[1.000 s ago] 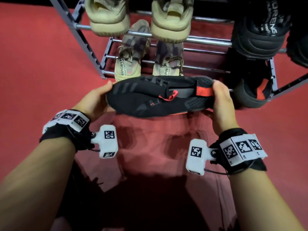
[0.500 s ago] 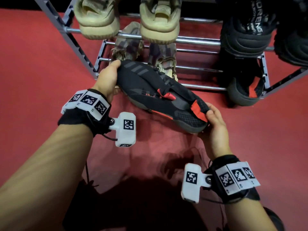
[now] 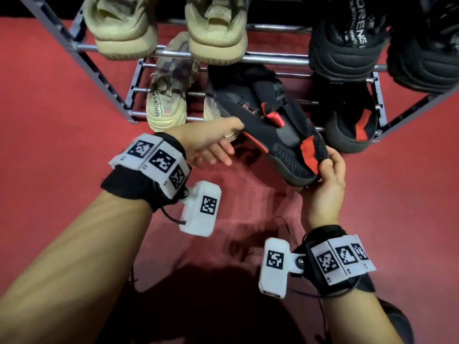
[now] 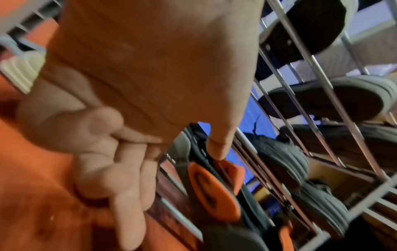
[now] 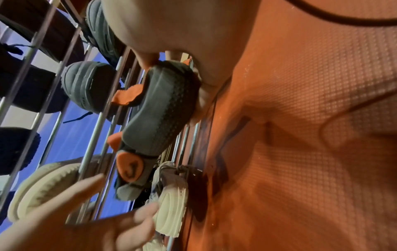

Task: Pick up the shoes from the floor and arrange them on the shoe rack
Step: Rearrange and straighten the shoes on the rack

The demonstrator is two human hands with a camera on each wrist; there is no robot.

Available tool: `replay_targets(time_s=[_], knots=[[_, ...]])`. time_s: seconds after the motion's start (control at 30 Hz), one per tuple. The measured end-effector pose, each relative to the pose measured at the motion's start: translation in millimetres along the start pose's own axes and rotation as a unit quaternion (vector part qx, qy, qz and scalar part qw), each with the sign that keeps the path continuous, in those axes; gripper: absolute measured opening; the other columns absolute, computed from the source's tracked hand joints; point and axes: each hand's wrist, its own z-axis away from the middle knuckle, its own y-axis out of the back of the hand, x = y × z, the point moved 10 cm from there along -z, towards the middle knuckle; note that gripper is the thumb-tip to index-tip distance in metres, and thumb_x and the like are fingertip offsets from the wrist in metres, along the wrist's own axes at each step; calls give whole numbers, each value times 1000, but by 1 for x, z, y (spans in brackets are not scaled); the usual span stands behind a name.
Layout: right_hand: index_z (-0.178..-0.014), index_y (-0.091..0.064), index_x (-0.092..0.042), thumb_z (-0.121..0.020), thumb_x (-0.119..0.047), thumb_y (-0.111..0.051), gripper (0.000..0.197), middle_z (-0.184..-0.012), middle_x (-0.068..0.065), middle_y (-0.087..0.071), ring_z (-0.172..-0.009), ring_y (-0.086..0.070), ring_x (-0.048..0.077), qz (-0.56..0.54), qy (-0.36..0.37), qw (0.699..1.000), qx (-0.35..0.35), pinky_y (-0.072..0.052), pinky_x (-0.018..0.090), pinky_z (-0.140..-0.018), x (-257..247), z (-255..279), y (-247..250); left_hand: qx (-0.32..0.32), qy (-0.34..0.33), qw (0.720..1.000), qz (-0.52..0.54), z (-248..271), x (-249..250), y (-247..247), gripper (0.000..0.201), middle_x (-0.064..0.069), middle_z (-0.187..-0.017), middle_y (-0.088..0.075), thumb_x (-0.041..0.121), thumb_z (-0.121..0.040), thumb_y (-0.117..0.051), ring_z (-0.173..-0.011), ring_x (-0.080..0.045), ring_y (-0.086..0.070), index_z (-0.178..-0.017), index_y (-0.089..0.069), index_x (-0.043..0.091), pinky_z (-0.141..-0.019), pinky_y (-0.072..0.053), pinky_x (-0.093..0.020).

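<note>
A black shoe with red accents [image 3: 268,125] points toe-first into the lower shelf of the metal shoe rack [image 3: 273,61], tilted, with its heel out over the red floor. My right hand [image 3: 327,162] grips the heel between thumb and fingers; the right wrist view shows the grey sole of this shoe [image 5: 159,115] up close. Beside the shoe's left side my left hand [image 3: 231,142] is relaxed, its thumb at the shoe's edge and its fingers holding nothing. In the left wrist view an orange patch on the shoe's sole [image 4: 212,191] lies just past the thumb.
The matching black shoe [image 3: 347,135] sits at the lower shelf's right. Camouflage tan shoes [image 3: 166,105] fill its left side, one partly behind the held shoe. On the upper shelf stand beige shoes [image 3: 121,28] and black sneakers [image 3: 347,45]. Red carpet [image 3: 49,120] surrounds the rack.
The shoe swung from lying sideways to pointing toe-first into the lower shelf. My left hand released its toe end and drew back beside it. The right hand kept the heel.
</note>
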Motion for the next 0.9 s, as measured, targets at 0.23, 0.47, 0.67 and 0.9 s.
replay_targets(time_s=[0.23,0.47,0.67,0.9], knots=[[-105,-47,-28,-95,-15,-41,18,-115,5,-53,-92,-57,19,-20,-2,1000,-11,-47,36,-73,2,-4,-14,-93,-117,989,8,-10,43,-65,38,3,-86,-56,52,-90,-49,-46,-1,-43,-112,-50,20,-36,-30,-12],[-115,-32,-18,-99,-11,-41,20,-89,-10,-51,-77,-54,2,111,-8,991,-73,-47,24,-74,0,-14,-27,-34,-161,975,151,-31,54,-58,37,-4,-118,-60,30,-94,-53,-91,-17,-64,-125,-46,11,-59,-52,-23],[-103,-46,-30,-81,-40,-49,24,-121,11,-51,-108,-54,23,240,21,970,-35,-44,43,-102,-11,-33,-15,-12,-140,980,138,-46,58,-57,54,-26,-115,-64,29,-98,-44,-79,-30,-72,-137,-34,-6,-50,-56,-27],[-122,-53,-7,-86,-19,-54,37,-125,14,-41,-115,-40,29,419,204,877,119,-23,17,-90,-90,-60,20,64,-141,985,82,-62,84,-45,37,-24,-86,-67,24,-97,-40,-84,-41,-68,-121,-46,-3,-83,-55,-44]])
